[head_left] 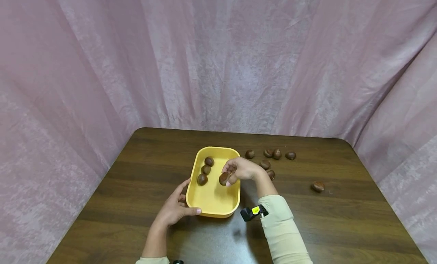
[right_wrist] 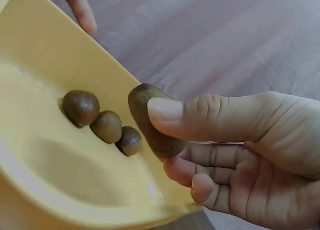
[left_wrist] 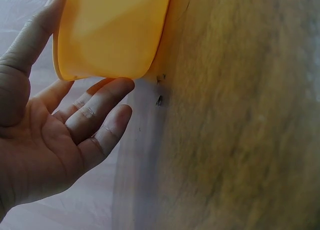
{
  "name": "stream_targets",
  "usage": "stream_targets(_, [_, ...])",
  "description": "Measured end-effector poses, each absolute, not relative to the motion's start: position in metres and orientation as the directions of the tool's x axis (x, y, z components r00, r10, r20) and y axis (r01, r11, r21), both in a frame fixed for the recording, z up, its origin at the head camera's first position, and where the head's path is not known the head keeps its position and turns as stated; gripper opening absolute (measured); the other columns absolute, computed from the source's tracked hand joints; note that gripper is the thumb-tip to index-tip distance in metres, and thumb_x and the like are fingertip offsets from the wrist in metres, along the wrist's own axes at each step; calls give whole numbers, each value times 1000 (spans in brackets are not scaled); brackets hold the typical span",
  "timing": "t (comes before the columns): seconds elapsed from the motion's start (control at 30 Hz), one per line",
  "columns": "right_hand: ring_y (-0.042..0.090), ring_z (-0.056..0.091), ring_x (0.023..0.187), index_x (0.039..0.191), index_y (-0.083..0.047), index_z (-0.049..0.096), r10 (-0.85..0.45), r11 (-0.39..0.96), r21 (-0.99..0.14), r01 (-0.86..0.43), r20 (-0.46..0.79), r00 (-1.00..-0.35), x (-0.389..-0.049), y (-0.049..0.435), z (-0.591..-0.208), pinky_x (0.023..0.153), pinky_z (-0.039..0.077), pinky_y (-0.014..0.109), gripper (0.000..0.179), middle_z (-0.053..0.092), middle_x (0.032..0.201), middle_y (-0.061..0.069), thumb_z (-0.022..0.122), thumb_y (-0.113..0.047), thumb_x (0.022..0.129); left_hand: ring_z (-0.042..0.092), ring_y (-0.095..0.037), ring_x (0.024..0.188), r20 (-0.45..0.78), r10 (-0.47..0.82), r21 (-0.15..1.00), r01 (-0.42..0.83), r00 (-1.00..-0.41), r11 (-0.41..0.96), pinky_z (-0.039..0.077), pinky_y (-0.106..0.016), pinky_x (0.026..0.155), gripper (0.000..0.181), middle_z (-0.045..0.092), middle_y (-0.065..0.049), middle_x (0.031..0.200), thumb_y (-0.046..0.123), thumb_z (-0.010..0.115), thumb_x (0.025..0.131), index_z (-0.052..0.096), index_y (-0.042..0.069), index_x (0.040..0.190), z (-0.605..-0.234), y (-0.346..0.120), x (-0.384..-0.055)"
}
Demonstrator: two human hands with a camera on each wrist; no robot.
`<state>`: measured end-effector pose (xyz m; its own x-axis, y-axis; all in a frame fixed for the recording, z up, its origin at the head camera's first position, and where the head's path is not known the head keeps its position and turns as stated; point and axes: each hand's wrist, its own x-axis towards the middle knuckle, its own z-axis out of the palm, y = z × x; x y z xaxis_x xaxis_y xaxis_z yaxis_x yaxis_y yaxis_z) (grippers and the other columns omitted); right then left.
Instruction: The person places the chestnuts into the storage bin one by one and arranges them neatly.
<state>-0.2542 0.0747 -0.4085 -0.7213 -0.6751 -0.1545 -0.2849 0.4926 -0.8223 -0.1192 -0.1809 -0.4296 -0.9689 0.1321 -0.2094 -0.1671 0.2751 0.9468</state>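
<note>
A shallow yellow tray [head_left: 213, 209] stands on the table, with three brown chestnuts in a row along its left side; the nearest of them is the largest chestnut [head_left: 202, 179]. My left hand [head_left: 174, 209] holds the tray at its near left corner, thumb at the near rim and fingers along the left wall. In the left wrist view, the fingertips [left_wrist: 125, 84] touch the tray's outer wall. Above the tray floor, my right hand [head_left: 240, 169] pinches another chestnut [right_wrist: 150, 120] between thumb and fingers, apart from the three in the tray.
Several loose chestnuts lie on the brown wooden table [head_left: 341, 226] right of the tray, one chestnut [head_left: 318, 186] farther off to the right. The right forearm partly covers the chestnut [head_left: 271, 174] nearest it. A pink curtain [head_left: 218, 66] hangs behind the table.
</note>
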Motion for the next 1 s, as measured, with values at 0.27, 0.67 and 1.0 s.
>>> stream_targets(0.27, [17, 57, 78, 95, -4, 63, -719, 493, -833, -250, -229, -656, -265, 50, -408, 69, 46, 30, 34, 62, 83, 5, 80, -1, 65, 63, -26, 79, -207, 123, 946, -166, -971, 279, 47, -38, 65, 106, 56, -22, 101, 9, 87, 62, 24, 18, 147, -457, -188, -131])
stream_targets(0.67, [17, 58, 84, 98, -12, 65, -701, 560, -813, -160, -362, -614, -279, 31, -435, 71, 47, 30, 37, 62, 93, 5, 83, -7, 66, 63, -27, 81, -211, 144, 946, -165, -967, 279, 47, -39, 66, 105, 55, -23, 103, 11, 87, 64, 23, 18, 147, -459, -186, -133])
stream_targets(1.0, [13, 51, 64, 102, -10, 66, -742, 502, -864, -37, -409, -532, -285, 24, -455, 60, 43, 28, 37, 61, 83, 4, 79, -1, 69, 63, -27, 84, -213, 133, 940, -165, -968, 299, 47, -39, 68, 104, 55, -22, 104, 15, 88, 62, 26, 20, 146, -457, -183, -136])
